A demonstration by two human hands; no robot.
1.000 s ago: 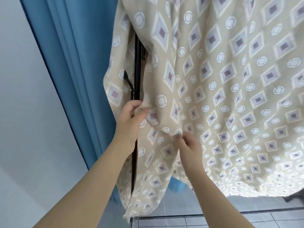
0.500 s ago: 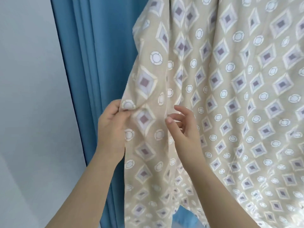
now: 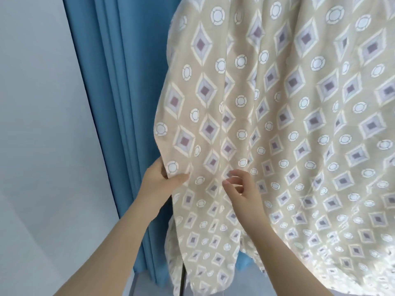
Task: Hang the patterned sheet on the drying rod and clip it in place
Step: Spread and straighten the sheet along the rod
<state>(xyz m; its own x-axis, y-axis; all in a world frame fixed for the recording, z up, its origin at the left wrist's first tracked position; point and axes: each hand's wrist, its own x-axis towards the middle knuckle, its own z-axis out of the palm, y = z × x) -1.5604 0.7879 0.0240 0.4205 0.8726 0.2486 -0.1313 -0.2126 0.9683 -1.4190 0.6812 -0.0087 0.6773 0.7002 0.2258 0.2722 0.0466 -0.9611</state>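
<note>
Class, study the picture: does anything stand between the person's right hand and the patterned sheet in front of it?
Nothing visible does. The right hand hovers directly in front of the patterned sheet, fingers loosely curled, with no object between them. The left hand pinches the sheet's left edge.

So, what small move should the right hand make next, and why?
Probably the right hand should pinch the patterned sheet just in front of its fingers. The left hand grips the sheet's left edge, while the right fingers are loosely curled and seem to hold nothing; two grips could spread the folds.
</note>
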